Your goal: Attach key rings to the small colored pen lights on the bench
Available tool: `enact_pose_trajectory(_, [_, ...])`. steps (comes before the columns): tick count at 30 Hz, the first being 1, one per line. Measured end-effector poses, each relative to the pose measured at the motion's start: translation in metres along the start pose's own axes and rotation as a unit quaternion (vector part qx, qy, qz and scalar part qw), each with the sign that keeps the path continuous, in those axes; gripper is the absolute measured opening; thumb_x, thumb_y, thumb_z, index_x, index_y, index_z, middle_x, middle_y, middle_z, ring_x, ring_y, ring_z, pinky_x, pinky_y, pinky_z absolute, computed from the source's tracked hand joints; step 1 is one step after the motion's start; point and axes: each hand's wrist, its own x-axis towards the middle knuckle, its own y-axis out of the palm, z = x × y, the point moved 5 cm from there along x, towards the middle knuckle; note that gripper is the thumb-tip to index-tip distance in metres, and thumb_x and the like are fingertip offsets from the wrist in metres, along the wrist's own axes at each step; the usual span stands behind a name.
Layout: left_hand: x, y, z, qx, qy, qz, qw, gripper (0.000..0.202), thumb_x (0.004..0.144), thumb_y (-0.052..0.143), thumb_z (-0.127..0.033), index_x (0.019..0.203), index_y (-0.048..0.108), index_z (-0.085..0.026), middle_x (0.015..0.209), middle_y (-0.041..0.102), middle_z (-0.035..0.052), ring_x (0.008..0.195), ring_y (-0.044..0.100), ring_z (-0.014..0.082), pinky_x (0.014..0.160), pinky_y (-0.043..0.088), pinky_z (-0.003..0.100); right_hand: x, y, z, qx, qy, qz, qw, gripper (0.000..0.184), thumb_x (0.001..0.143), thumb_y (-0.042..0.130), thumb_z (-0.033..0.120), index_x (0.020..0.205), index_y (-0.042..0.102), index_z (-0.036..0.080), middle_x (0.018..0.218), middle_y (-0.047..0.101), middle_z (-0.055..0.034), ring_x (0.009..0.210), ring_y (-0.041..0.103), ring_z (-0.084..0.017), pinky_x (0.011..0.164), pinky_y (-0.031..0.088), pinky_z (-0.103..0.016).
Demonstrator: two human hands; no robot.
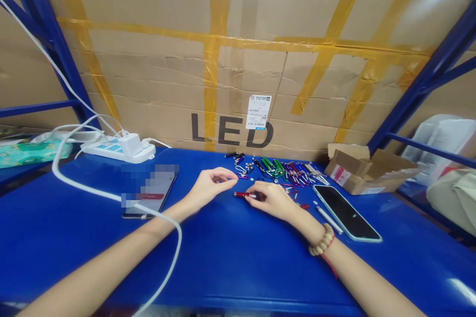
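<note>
My right hand (273,200) is closed around a small red keychain flashlight (241,194), whose metal-tipped end sticks out to the left of my fingers. Just left of it, my left hand (211,187) is in a pinch, thumb and fingertips together. Anything between those fingertips is too small or hidden to make out. A purple metal piece (243,177) lies just beyond the left fingertips. Behind both hands, green flashlights (277,168) and several red, blue and silver ones lie in a row with clips, among loose small parts. A silver tube (329,219) rests right of my right wrist.
A phone (347,213) lies at right, and a dark-screened device (152,195) at left. A white cable (178,242) loops over my left forearm from the power strip (143,153). An open carton (366,171) stands back right on the blue tabletop (238,267), before a cardboard wall (159,74).
</note>
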Motion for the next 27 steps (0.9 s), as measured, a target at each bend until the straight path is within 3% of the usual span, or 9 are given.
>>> enact_pose_trajectory(7, [-0.003,0.002,-0.004,0.014,0.017,0.021,1.0,0.017,0.068,0.063,-0.03,0.073,0.07,-0.015,0.088,0.067,0.0062,0.067,0.058,0.0129,0.069,0.045,0.027,0.0,0.001,0.0,0.0,-0.008,0.0,1.0,0.017,0.082,0.052,0.03,0.089,0.065,0.021,0.082,0.067,-0.0026,0.072,0.061,-0.014,0.065,0.044,-0.023])
enact_pose_trajectory(10, [-0.004,0.002,-0.005,0.022,0.034,0.016,0.999,0.016,0.069,0.061,-0.028,0.071,0.069,-0.014,0.088,0.067,0.0065,0.07,0.059,0.0133,0.07,0.045,0.026,0.0,0.0,0.0,0.003,-0.009,-0.002,1.0,0.017,0.082,0.053,0.03,0.088,0.065,0.02,0.082,0.066,-0.0028,0.072,0.061,-0.014,0.065,0.044,-0.023])
enact_pose_trajectory(14, [-0.006,0.004,-0.004,0.055,0.041,0.001,0.998,0.018,0.066,0.064,-0.026,0.081,0.071,-0.016,0.093,0.067,0.006,0.074,0.059,0.0139,0.068,0.044,0.025,-0.001,0.0,0.0,0.002,-0.006,-0.006,1.0,0.017,0.081,0.053,0.03,0.088,0.065,0.02,0.082,0.067,-0.0025,0.072,0.061,-0.014,0.064,0.043,-0.022])
enact_pose_trajectory(17, [-0.008,0.006,-0.005,0.061,0.041,-0.009,0.997,0.019,0.065,0.068,-0.03,0.076,0.071,-0.016,0.09,0.067,0.0062,0.077,0.059,0.0155,0.069,0.044,0.026,-0.001,0.0,0.0,0.002,-0.006,-0.007,1.0,0.017,0.081,0.053,0.029,0.087,0.065,0.02,0.082,0.067,-0.0025,0.071,0.06,-0.014,0.063,0.043,-0.022])
enact_pose_trajectory(20, [-0.01,0.007,-0.008,0.046,0.045,-0.008,0.998,0.019,0.069,0.064,-0.033,0.072,0.071,-0.015,0.087,0.067,0.007,0.079,0.06,0.0166,0.073,0.045,0.027,-0.001,-0.001,0.001,0.006,-0.007,-0.008,1.0,0.017,0.081,0.053,0.029,0.088,0.065,0.019,0.081,0.067,-0.0028,0.07,0.06,-0.013,0.062,0.043,-0.022])
enact_pose_trajectory(23, [-0.01,0.004,-0.009,0.017,0.047,-0.01,0.999,0.019,0.07,0.06,-0.028,0.08,0.071,-0.016,0.096,0.066,0.0068,0.074,0.06,0.0138,0.074,0.046,0.027,-0.001,-0.001,0.001,0.007,0.001,-0.007,1.0,0.017,0.081,0.053,0.029,0.087,0.065,0.02,0.081,0.066,-0.0025,0.069,0.059,-0.013,0.06,0.042,-0.022])
enact_pose_trajectory(27, [-0.009,0.0,-0.005,-0.022,0.009,-0.043,0.999,0.022,0.066,0.064,-0.03,0.081,0.07,-0.015,0.094,0.068,0.0073,0.072,0.06,0.0137,0.072,0.046,0.027,-0.001,-0.001,0.0,0.007,0.01,-0.008,1.0,0.017,0.081,0.053,0.03,0.086,0.066,0.02,0.081,0.066,-0.0023,0.068,0.059,-0.012,0.059,0.041,-0.021])
